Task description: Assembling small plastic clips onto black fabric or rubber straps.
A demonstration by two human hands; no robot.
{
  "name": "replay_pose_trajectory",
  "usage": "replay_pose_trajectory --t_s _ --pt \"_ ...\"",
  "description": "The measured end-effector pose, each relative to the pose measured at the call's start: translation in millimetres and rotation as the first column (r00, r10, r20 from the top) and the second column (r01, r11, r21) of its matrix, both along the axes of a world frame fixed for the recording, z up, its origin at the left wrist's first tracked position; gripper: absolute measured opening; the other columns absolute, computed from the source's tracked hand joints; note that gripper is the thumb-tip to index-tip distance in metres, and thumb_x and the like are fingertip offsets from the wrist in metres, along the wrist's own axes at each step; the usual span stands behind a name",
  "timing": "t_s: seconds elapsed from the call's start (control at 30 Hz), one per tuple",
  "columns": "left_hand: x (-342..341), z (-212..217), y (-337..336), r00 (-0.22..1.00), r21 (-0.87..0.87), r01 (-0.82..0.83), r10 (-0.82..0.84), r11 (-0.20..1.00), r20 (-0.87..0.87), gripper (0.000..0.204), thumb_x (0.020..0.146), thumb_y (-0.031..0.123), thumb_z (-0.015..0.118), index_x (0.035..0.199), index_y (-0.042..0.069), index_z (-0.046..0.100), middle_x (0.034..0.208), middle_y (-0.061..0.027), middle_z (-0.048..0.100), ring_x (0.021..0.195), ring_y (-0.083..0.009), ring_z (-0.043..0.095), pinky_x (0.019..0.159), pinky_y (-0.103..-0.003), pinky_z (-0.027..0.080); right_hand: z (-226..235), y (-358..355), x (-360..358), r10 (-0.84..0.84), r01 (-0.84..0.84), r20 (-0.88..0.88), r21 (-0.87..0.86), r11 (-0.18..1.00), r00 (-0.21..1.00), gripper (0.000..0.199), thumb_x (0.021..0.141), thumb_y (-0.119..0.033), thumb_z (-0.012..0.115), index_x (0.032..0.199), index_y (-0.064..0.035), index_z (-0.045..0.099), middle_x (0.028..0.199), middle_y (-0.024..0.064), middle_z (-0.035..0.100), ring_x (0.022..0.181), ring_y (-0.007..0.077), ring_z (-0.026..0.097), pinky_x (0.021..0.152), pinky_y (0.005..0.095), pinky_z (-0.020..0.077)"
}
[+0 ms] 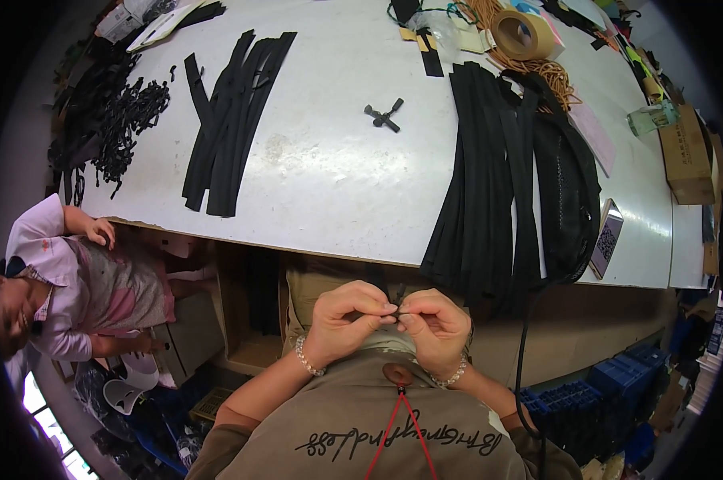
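- Head view: the left hand (349, 318) and right hand (435, 322) are pinching a small dark piece (400, 294), fingertips nearly meeting, before the table's (337, 200) near edge.
- Work on it is seemingly continuing; black strips (481, 160) are lying right, their finished state unclear.

lettering (405, 438) on shirt (321, 408) and carton (686, 160)

In front of the white table (329, 184), a small dark piece (400, 293) is mostly covered by the left hand (347, 322) and right hand (436, 330) (its shape cannot be made out). At the table's left end, single pieces of a dark heap (77, 140) cannot be told apart. Below the table, a black cord (523, 364) is cut off by the view's lower edge.
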State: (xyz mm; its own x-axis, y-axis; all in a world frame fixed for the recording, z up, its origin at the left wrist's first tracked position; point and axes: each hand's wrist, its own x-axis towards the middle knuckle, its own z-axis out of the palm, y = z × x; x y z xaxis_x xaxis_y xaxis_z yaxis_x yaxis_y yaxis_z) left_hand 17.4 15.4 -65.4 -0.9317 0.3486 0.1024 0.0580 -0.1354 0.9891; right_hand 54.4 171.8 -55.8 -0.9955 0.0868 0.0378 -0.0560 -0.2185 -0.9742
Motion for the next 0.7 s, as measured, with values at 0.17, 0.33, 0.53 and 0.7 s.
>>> replay_pose_trajectory --t_s 0.17,0.33,0.53,0.7 --pt "1 0 -1 0.999 0.009 0.024 -0.024 1.0 -0.022 0.016 0.072 -0.01 0.064 0.085 -0.001 0.064 0.085 -0.0094 0.061 0.077 -0.0147 0.059 0.067 -0.024 0.048 3 1 -2 0.029 -0.029 0.013 -0.007 1.0 0.999 0.007 0.079 0.009 0.056 0.084 0.0049 0.056 0.083 0.0089 0.057 0.066 0.0096 0.055 0.059 0.0202 0.0454" --pt "5 9 -2 0.918 0.257 -0.005 -0.097 0.966 0.385 0.021 0.078 -0.01 0.06 0.098 -0.004 0.059 0.098 -0.0075 0.059 0.088 -0.011 0.057 0.078 -0.023 0.048 10 3 -6 0.102 -0.063 0.207 -0.189 0.98 0.973 0.009 0.081 0.008 0.056 0.088 0.0041 0.054 0.084 0.0064 0.056 0.068 0.0072 0.054 0.06 0.0192 0.046" --pt "6 26 4 0.909 0.266 -0.033 -0.082 0.963 0.409 0.022 0.079 -0.008 0.059 0.101 -0.004 0.059 0.097 -0.0076 0.059 0.089 -0.0105 0.057 0.077 -0.023 0.047 22 5 -6 0.1 -0.099 0.1 -0.013 0.995 0.99 0.009 0.08 0.007 0.057 0.087 0.0033 0.054 0.084 0.0056 0.056 0.071 0.008 0.055 0.063 0.0203 0.0473" --pt "7 20 3 0.984 0.146 0.006 -0.032 0.989 0.173 0.021 0.079 -0.007 0.06 0.1 -0.003 0.061 0.095 -0.0076 0.06 0.086 -0.011 0.056 0.074 -0.023 0.047 28 9 -8 0.124 -0.125 0.019 0.18 0.976 0.992 0.008 0.079 0.006 0.059 0.085 0.0028 0.055 0.083 0.005 0.057 0.072 0.009 0.055 0.064 0.0216 0.0472"
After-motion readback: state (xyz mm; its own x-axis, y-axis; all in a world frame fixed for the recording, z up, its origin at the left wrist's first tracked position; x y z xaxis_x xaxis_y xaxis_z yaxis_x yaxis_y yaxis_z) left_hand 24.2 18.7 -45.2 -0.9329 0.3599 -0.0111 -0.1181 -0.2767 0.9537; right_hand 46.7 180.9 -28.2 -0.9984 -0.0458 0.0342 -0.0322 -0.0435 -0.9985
